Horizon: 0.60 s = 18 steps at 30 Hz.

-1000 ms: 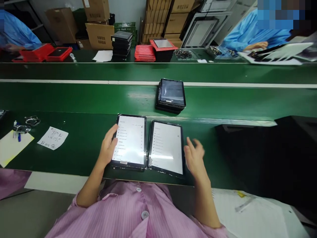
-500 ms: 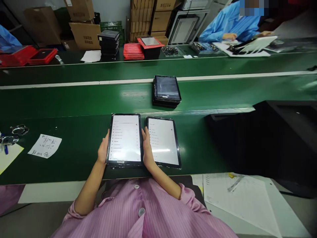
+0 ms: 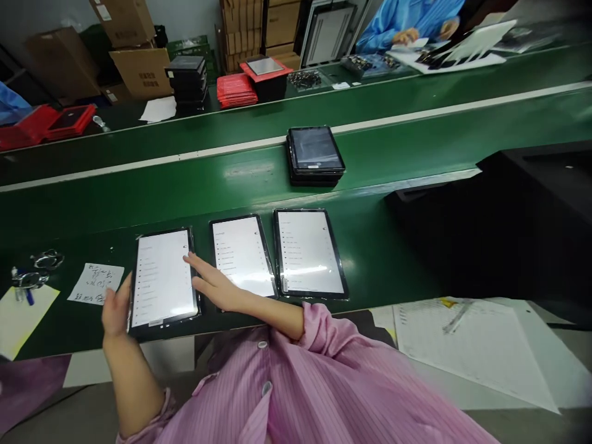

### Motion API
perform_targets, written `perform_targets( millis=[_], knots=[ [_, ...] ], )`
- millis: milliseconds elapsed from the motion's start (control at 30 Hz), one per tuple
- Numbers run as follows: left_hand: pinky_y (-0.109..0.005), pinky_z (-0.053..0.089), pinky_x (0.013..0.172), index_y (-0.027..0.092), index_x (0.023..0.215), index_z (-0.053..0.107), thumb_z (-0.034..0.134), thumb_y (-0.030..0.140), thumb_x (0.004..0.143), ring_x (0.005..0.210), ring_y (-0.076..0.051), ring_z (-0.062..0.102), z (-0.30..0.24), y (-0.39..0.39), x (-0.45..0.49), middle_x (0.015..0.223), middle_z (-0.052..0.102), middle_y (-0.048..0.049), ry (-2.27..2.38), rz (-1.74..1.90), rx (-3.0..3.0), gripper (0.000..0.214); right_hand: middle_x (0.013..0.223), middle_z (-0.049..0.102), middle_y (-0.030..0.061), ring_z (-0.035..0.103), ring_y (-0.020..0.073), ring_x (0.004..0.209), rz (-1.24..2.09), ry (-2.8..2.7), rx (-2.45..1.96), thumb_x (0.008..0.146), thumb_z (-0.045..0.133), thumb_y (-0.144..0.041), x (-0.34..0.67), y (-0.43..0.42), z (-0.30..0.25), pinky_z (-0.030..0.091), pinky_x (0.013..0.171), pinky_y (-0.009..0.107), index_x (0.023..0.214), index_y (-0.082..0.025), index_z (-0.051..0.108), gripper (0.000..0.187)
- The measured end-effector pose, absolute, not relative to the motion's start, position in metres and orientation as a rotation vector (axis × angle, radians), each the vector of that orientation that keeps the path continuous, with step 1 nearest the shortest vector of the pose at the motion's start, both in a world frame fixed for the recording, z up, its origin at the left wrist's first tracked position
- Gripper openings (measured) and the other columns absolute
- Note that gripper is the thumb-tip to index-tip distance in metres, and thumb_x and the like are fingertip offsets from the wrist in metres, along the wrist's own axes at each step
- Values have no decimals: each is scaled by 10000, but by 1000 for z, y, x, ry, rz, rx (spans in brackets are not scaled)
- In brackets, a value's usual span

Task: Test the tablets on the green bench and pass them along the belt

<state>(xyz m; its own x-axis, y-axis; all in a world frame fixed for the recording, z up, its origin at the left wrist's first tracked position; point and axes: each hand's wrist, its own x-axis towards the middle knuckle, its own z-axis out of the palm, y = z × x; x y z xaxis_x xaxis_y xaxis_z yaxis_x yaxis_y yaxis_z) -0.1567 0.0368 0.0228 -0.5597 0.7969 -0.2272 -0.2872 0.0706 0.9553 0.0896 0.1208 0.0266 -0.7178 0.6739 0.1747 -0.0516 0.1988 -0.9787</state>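
Three lit tablets lie side by side on the near green bench: a left tablet (image 3: 160, 280), a middle tablet (image 3: 240, 254) and a right tablet (image 3: 309, 251). My left hand (image 3: 115, 305) grips the left edge of the left tablet, fingers curled around it. My right hand (image 3: 213, 282) reaches across my body, fingers stretched out flat, touching the right edge of the left tablet and lying over the lower corner of the middle tablet. A stack of dark tablets (image 3: 315, 154) rests on the conveyor belt beyond.
A handwritten note (image 3: 95, 283), a yellow sheet (image 3: 23, 311) and small metal bits (image 3: 34, 271) lie at left. A black box (image 3: 509, 216) stands at right, white paper sheets (image 3: 472, 345) before it. Red trays (image 3: 235, 89), cartons and a person in blue (image 3: 407, 24) are behind the belt.
A third tablet now lies at the left, shifted off the spot where my hands held one. My left hand moved left with it; my right hand opened out. The view swung left.
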Motion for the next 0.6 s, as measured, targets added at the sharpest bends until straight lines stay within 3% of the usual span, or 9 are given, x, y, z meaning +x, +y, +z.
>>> perform_targets(
  millis=[133, 200, 400, 500, 600],
  knots=[
    [-492, 401, 1154, 143, 1293, 640, 580, 656, 825, 1367, -349, 488, 3, 44, -170, 1298, 680, -122, 1551, 1495, 479, 697, 1697, 99, 7, -43, 359, 1559, 1041, -2179, -626, 944, 521, -595, 120, 136, 30, 30, 1222, 652, 1363, -313, 629, 516],
    [-479, 414, 1140, 130, 1292, 637, 557, 623, 837, 1350, -338, 510, -4, 52, -168, 1295, 682, -129, 1556, 1504, 473, 676, 1687, 151, -7, -11, 422, 1547, 880, -2290, -724, 889, 631, -575, 135, 143, 25, -46, 1171, 733, 1257, -356, 703, 434],
    [-416, 455, 1091, 138, 1214, 688, 682, 338, 743, 1275, -318, 579, -9, 70, -163, 1282, 695, -100, 1710, 1474, 526, 511, 1639, 314, -21, 137, 471, 1519, 776, -2428, -881, 870, 679, -539, 188, 149, 18, -104, 1109, 799, 1154, -407, 749, 322],
    [-416, 507, 1021, 155, 1262, 663, 738, 334, 733, 1212, -321, 619, -8, 70, -168, 1210, 724, -99, 1762, 1353, 605, 564, 1640, 308, -45, 117, 468, 1520, 672, -2385, -1017, 868, 664, -562, 230, 149, 27, -137, 1118, 779, 1149, -410, 753, 331],
    [-416, 495, 1043, 172, 1286, 631, 873, 301, 609, 1236, -326, 601, -4, 73, -173, 1256, 692, -115, 1738, 1276, 734, 731, 1653, 274, -53, 88, 481, 1517, 563, -2337, -1183, 863, 663, -574, 270, 149, 26, -150, 1095, 799, 1201, -424, 723, 375]
  ],
)
